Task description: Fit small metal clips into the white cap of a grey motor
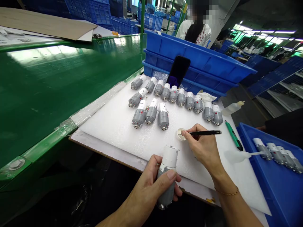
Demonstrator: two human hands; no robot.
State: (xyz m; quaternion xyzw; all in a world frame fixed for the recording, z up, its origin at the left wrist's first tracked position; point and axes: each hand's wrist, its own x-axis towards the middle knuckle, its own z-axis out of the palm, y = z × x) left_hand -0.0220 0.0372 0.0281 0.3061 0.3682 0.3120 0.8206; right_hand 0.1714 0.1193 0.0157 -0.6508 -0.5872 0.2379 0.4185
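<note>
My left hand (157, 183) is wrapped round a grey-and-white cylindrical model (169, 159), its white end pointing up and away, just past the table's near edge. Between the closed fingers of my right hand (204, 148) are slim black tweezers (208, 132). Their front end reaches to a small white cup (179, 135) on the foam sheet, and my fingertips hide the exact tip. Beyond the hands stand several similar models, among them one grey-and-white model (163, 117) in the nearer group and a long row behind.
Stacked blue crates (189, 56) stand at the back, a phone (178, 71) leaning on them. To the right lie a green-and-black tool (234, 135), squeeze bottles (233, 108) and a blue tray (272, 186) with more models. A green conveyor (59, 85) runs along the left. A person (194, 31) is behind the crates.
</note>
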